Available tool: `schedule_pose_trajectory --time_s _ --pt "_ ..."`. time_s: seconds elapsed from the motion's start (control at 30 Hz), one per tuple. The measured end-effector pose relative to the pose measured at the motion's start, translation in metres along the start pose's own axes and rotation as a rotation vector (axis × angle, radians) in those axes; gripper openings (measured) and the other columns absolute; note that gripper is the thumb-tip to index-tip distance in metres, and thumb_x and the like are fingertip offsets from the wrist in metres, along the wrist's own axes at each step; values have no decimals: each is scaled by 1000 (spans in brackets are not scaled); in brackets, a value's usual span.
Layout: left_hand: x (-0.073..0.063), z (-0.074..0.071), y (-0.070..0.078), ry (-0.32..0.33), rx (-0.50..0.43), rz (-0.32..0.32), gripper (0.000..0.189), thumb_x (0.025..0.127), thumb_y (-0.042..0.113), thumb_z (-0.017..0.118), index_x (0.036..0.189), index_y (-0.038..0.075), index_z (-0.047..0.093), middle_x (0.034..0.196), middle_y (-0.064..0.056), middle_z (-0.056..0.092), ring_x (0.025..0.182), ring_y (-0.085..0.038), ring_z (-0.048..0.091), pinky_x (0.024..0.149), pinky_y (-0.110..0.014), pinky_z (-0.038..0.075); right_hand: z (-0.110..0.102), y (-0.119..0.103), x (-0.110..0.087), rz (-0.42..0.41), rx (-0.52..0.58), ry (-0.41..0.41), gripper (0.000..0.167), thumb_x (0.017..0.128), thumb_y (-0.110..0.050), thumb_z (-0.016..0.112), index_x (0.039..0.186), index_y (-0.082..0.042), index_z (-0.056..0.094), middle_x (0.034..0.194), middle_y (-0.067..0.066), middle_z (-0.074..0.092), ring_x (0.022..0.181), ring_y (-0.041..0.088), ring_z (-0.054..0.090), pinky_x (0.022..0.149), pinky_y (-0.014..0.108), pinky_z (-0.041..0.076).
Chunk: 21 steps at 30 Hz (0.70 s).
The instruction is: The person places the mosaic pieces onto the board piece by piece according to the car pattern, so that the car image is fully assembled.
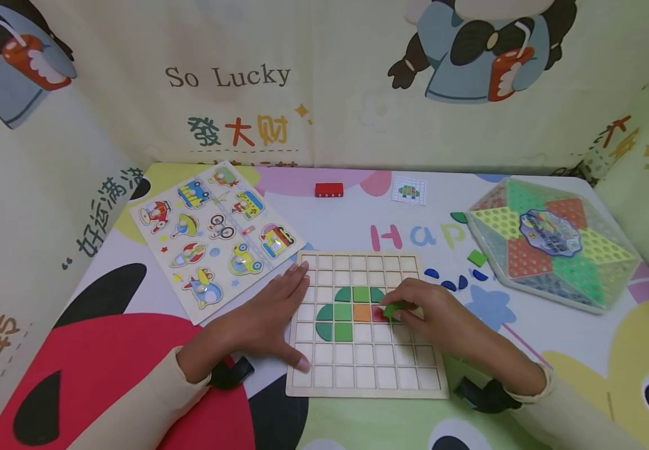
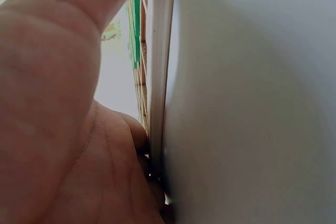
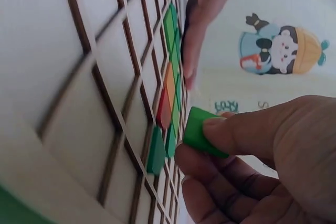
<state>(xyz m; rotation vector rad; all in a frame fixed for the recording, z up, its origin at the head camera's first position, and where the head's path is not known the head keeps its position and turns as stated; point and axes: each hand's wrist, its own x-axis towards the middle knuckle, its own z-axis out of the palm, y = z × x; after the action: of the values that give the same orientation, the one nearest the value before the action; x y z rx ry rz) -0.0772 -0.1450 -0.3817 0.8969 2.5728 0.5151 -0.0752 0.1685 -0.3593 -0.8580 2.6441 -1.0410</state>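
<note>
A wooden grid board lies on the printed table cover. Set in its cells are green square tiles, dark green rounded pieces, an orange square and a red piece. My left hand rests along the board's left edge, thumb and fingers spread. Between thumb and fingers, my right hand pinches a green square tile just above the board. In the right wrist view, a dark green piece sits in the grid below that tile. The right hand covers some right-side cells.
A vehicle picture board lies behind the left hand. Further back are a red block and a small pattern card. On the right, several blue pieces and a loose green square lie near a hexagonal box.
</note>
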Motion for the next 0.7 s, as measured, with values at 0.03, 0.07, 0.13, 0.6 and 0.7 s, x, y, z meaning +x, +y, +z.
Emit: schedule_pose_trajectory --time_s 0.03,0.07,0.13,0.6,0.7 --pt "0 0 0 -2 -2 -2 131 60 63 82 155 1 15 162 -11 1 148 -29 -2 116 -49 11 1 -1 0 -8 11 -14 32 84 10 69 105 -13 71 99 -9 64 89 7 59 77 26 54" --pt "0 0 0 -2 -1 -2 131 60 63 82 155 1 14 163 -11 1 148 -29 -2 116 -49 11 3 -1 0 -28 19 -27 33 84 11 69 106 -13 71 99 -9 64 88 7 58 76 26 53" --pt "0 1 0 -3 -1 -1 131 60 63 82 155 1 14 163 -11 1 148 -29 -2 116 -49 11 5 -2 0 -76 19 -46 34 84 11 68 107 -13 72 100 -9 65 88 8 57 74 25 52" --pt "-1 -2 0 -18 -6 -14 131 61 64 81 155 2 14 163 -10 0 148 -27 -3 117 -47 10 24 -19 4 -117 1 -87 27 84 7 70 105 -9 74 96 -7 63 83 5 55 70 21 51" --pt "-1 -1 0 -14 -7 -11 131 61 64 81 155 1 14 163 -11 1 148 -28 -2 116 -48 11 27 -21 5 -128 23 -94 25 85 5 71 105 -8 74 96 -6 63 84 6 56 71 22 51"
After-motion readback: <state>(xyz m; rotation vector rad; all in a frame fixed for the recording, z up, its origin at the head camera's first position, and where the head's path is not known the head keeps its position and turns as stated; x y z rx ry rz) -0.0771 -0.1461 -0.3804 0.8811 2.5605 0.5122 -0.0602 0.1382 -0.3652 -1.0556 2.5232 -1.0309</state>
